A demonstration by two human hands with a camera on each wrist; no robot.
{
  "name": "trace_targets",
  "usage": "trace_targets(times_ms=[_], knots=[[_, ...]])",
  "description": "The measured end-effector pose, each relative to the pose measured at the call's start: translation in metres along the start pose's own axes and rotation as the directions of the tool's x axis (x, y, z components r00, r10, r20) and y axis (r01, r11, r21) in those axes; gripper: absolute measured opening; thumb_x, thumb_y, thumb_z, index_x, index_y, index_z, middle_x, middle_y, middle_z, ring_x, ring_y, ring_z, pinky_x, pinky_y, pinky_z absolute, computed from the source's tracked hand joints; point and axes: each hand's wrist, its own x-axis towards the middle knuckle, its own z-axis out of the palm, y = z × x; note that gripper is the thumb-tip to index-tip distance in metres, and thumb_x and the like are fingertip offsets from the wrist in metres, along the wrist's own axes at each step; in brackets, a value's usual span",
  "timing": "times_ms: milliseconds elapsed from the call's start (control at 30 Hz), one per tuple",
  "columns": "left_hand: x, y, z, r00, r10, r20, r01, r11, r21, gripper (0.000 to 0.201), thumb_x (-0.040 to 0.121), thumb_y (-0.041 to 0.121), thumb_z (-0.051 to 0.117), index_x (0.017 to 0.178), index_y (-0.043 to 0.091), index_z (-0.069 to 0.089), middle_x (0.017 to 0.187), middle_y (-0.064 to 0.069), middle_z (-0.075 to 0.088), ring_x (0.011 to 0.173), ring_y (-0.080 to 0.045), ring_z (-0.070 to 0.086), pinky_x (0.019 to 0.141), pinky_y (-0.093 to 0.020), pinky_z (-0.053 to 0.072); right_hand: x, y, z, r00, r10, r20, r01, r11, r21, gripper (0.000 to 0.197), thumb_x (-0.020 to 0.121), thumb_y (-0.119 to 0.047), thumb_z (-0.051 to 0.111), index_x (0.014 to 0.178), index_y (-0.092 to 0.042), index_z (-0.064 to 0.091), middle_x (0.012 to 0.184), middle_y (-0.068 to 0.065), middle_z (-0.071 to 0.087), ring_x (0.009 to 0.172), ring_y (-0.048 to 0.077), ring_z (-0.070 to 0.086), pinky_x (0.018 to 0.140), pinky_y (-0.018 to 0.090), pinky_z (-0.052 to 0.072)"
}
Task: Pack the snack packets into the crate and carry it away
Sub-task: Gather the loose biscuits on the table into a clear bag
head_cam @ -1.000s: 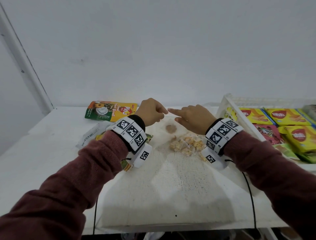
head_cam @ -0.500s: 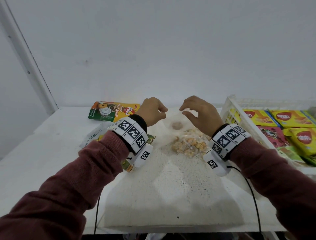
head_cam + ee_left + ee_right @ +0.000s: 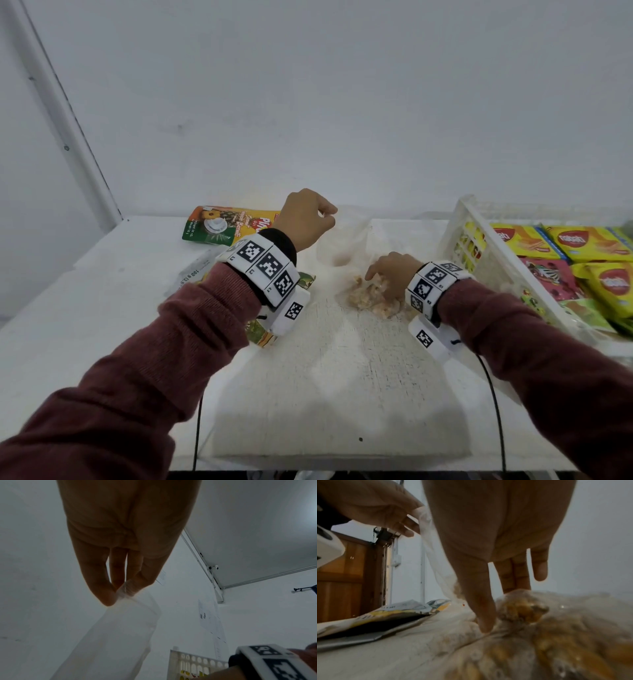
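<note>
Now my right hand (image 3: 390, 274) has dropped onto the clear bag (image 3: 346, 240) of snacks, fingers spread. My left hand (image 3: 118, 592) pinches its top. Next I lift it into the crate (image 3: 479, 246).

you're in a bare white room: plain walls (image 3: 342, 102), a white table (image 3: 68, 308), a wooden door (image 3: 351, 574).
</note>
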Motion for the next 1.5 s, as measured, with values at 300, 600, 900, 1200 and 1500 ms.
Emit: trace_targets(times_ms=[300, 600, 900, 1200, 1500], knots=[[-0.003, -0.007, -0.005, 1.0, -0.026, -0.011, 0.026, 1.0, -0.014, 0.029, 0.091, 0.01, 0.048, 0.116, 0.007, 0.062, 0.125, -0.006, 0.059, 0.106, -0.023, 0.06, 0.075, -0.019, 0.038, -0.004, -0.019, -0.012, 0.986, -0.114, -0.125, 0.133, 0.979, 0.155, 0.033, 0.094, -0.003, 0.034, 0.117, -0.011, 0.056, 0.098, 0.005, 0.039, 0.095, 0.024, 0.047, 0.082, 0.026, 0.034], [-0.001, -0.014, -0.009, 0.999, -0.031, 0.032, 0.032, 0.999, -0.027, 0.031, 0.086, 0.011, 0.058, 0.117, 0.007, 0.062, 0.125, -0.006, 0.059, 0.111, -0.02, 0.057, 0.089, -0.02, 0.038, 0.001, -0.048, 0.008, 0.998, -0.042, 0.042, 0.047, 0.989, -0.137, 0.046, 0.082, -0.037, 0.066, 0.111, -0.002, 0.057, 0.107, 0.01, 0.062, 0.095, 0.025, 0.063, 0.075, 0.032, 0.05], [0.0, -0.019, -0.006, 0.997, -0.037, 0.073, 0.04, 0.999, -0.037, 0.035, 0.084, 0.01, 0.063, 0.118, 0.007, 0.061, 0.125, -0.006, 0.059, 0.107, -0.02, 0.059, 0.086, -0.02, 0.04, -0.025, -0.027, -0.045, 0.985, -0.145, -0.096, 0.149, 0.988, 0.031, 0.024, 0.093, -0.015, 0.049, 0.111, -0.008, 0.064, 0.11, 0.003, 0.064, 0.09, 0.013, 0.06, 0.083, 0.02, 0.047], [-0.001, -0.014, 0.0, 0.996, -0.017, 0.093, 0.023, 0.998, -0.06, 0.032, 0.081, 0.009, 0.065, 0.113, 0.007, 0.065, 0.116, -0.008, 0.063, 0.1, -0.021, 0.061, 0.074, -0.02, 0.04, -0.042, -0.024, -0.091, 0.786, -0.142, -0.602, 0.397, 0.862, 0.315, 0.009, 0.089, -0.019, 0.059, 0.097, -0.02, 0.055, 0.09, -0.004, 0.065, 0.052, -0.003, 0.048, 0.059, 0.017, 0.035], [0.001, -0.016, -0.002, 0.997, 0.013, 0.07, -0.002, 0.99, -0.144, 0.032, 0.079, 0.008, 0.066, 0.111, 0.008, 0.067, 0.113, -0.006, 0.066, 0.104, -0.017, 0.06, 0.084, -0.022, 0.043, -0.025, -0.028, -0.079, 0.809, -0.087, -0.582, 0.312, 0.902, 0.299, 0.03, 0.089, -0.029, 0.057, 0.117, -0.019, 0.057, 0.099, 0.0, 0.044, 0.084, 0.012, 0.047, 0.073, 0.02, 0.035]])
